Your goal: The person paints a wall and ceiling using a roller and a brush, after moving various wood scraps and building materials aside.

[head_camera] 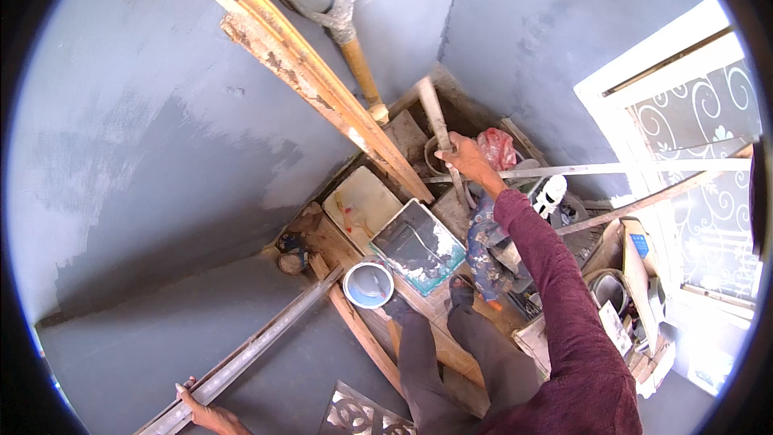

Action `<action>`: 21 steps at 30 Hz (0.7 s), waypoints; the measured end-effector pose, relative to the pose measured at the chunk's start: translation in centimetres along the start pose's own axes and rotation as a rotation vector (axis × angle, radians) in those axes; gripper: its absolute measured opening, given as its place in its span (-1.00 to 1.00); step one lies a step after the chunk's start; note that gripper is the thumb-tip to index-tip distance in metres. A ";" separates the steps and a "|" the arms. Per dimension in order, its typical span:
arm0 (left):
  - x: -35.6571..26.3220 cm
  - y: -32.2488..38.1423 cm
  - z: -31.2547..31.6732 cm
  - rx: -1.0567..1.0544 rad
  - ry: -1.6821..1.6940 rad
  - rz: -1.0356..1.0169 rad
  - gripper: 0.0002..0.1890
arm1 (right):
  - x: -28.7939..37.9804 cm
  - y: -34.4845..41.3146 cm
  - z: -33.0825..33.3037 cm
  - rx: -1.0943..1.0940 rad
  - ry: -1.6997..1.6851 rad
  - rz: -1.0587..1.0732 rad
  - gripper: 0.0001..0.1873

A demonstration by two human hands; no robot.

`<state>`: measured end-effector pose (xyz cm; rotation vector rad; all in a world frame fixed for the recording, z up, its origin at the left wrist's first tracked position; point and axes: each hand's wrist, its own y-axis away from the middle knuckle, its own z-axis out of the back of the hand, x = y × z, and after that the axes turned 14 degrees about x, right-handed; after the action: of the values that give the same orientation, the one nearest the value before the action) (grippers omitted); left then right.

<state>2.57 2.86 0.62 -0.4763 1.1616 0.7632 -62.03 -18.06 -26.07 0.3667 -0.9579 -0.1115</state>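
Observation:
My left hand (202, 408) is closed around a long, straight metal bar (259, 344) at the lower left; the bar's far end is by a white bucket (368, 285). Further out, at the centre right, my right hand (468, 157) grips a flat wooden stick (432, 106) that stands at a slant. Behind that hand lies a crumpled red plastic bag (497, 148). Long wooden boards (314, 84) lean against the wall left of the stick. A long-handled tool with a D-shaped grip (357, 63) stands behind them, its lower end hidden.
Before my feet are a paint-smeared rectangular tub (416, 246) and a pale rectangular lid or tray (362, 202). A thin pale bar (580, 170) and a wooden strip (640, 202) cross at the right. Cardboard boxes (640, 278) with mixed items stand below the patterned window (700, 109).

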 end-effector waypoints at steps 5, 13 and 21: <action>0.9 -0.7 0.1 0.038 -0.076 -0.002 -0.49 | 3.7 6.7 5.8 -0.250 0.030 -0.023 -0.66; -0.9 0.3 -1.0 0.028 -0.113 0.004 -0.57 | 19.3 15.1 19.5 -0.637 -0.279 0.272 -0.72; -0.8 0.3 -1.1 0.005 -0.065 0.024 -0.59 | 16.8 12.7 25.6 -0.775 -0.091 0.129 -0.53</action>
<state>1.52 2.06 0.99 -0.4317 1.1104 0.7909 -74.12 -17.02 4.78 -0.4160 -0.9520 -0.3682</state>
